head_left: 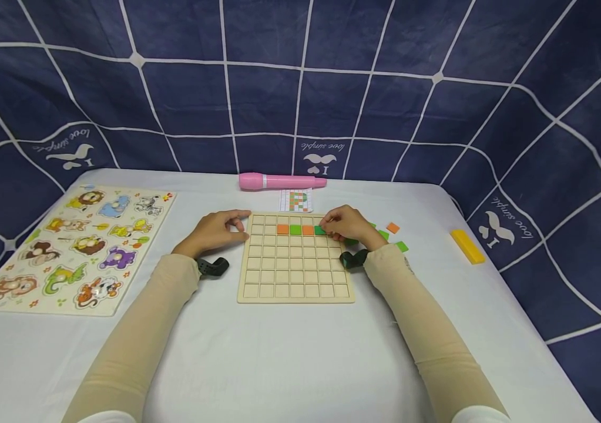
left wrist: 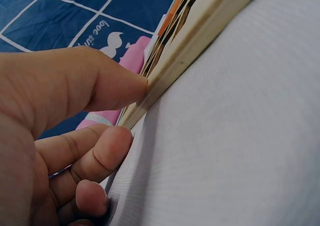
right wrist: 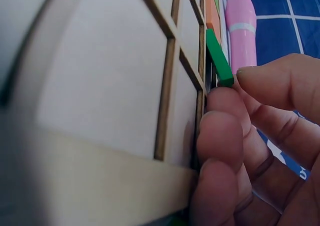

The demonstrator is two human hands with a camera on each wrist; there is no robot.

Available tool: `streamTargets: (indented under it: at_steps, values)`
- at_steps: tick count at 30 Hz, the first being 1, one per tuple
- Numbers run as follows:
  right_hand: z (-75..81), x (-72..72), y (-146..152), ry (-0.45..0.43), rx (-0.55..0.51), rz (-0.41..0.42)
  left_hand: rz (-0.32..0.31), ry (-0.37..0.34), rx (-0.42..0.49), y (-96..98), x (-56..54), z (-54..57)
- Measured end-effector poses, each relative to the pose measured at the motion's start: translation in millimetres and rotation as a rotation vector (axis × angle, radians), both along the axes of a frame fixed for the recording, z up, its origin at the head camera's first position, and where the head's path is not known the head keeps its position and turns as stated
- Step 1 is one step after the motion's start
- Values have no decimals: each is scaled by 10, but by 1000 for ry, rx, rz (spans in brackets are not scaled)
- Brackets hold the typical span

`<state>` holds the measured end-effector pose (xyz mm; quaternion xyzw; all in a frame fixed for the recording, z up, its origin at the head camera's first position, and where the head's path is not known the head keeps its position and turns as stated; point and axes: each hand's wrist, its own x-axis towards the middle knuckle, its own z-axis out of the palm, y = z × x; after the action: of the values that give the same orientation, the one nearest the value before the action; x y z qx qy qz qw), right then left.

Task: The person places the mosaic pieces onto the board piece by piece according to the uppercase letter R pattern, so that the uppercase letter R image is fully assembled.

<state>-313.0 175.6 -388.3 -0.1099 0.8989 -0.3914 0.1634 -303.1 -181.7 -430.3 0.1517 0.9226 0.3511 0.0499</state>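
A square wooden grid board lies on the white table. Orange and light green tiles form part of a row in its upper cells. My right hand pinches a dark green tile at one end between thumb and fingertips. That tile tilts up at the right end of the row, beside an orange tile. At the upper left edge of the board, my left hand rests with its index finger stretched to the corner, and its thumb touches the wooden side.
Loose tiles lie right of the board, partly behind the right hand. A small pattern card and a pink pen-shaped tube sit beyond it. An animal puzzle board is at left, a yellow block at far right.
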Motion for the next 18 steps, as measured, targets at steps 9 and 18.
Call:
streamTargets:
  at_steps: [9,18]
  values:
    - [-36,7,82,8,-63,-7,-1,7,-8,6,5,1]
    - [-38,118,372,41,-149,51,0,5,-12,3,11,2]
